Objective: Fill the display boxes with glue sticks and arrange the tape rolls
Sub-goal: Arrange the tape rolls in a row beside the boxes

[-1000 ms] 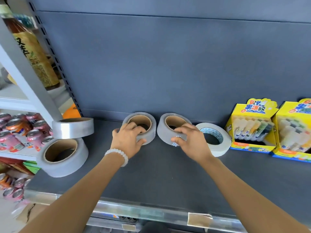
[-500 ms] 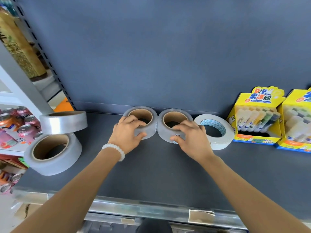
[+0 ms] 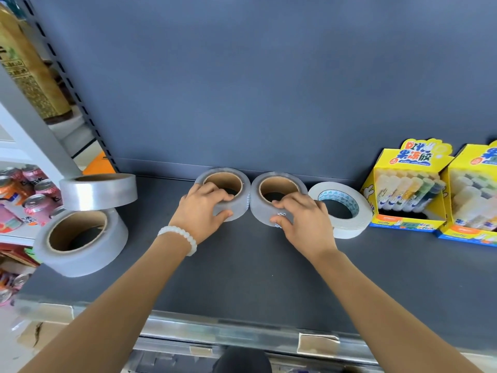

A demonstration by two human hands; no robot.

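The left hand [image 3: 200, 212] grips one grey tape roll [image 3: 228, 188] and the right hand [image 3: 301, 219] grips its twin [image 3: 269, 189], fingers curled over each rim, pressing them side by side at the shelf [image 3: 242, 278] back, apparently to align the row beside the white roll [image 3: 347, 211] just right of the right hand.

I can read "miffy" on the orange strip along the front of the nearer yellow display box [image 3: 403, 189], and large Chinese characters, "果冻胶", on its raised header card. The print on the second display box [image 3: 473, 195] and on the drink cans [image 3: 35, 203] is too blurred for me to read.
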